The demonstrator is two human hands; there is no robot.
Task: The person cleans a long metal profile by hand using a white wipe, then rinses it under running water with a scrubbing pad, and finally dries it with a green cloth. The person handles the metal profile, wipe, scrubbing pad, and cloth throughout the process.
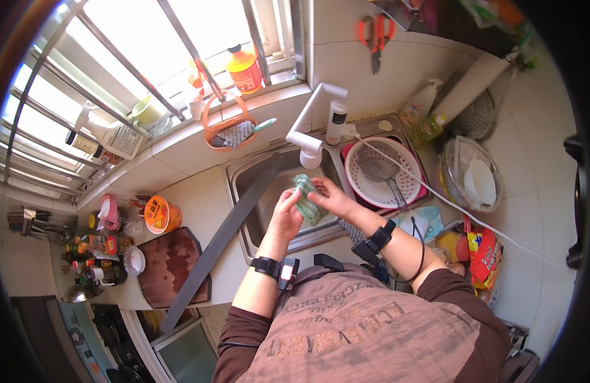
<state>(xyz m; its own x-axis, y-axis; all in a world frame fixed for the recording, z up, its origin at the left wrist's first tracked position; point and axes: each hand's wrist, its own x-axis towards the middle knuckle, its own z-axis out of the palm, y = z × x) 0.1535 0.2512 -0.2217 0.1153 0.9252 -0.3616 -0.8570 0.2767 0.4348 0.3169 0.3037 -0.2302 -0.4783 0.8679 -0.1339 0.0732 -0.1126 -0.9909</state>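
Note:
Both hands hold a green, textured cloth over the steel sink. My left hand pinches its left edge between thumb and fingers. On the other side, my right hand grips the upper right part of it. Just above the hands hangs the head of a white swivel faucet; whether water runs from it cannot be told. A long dark grey strip lies slanted from the sink across the counter's edge, left of my hands.
A white colander with a strainer stands right of the sink. A wet brown cutting board and an orange tub are at the left. An orange basket hangs behind the sink. A white cable crosses the right side.

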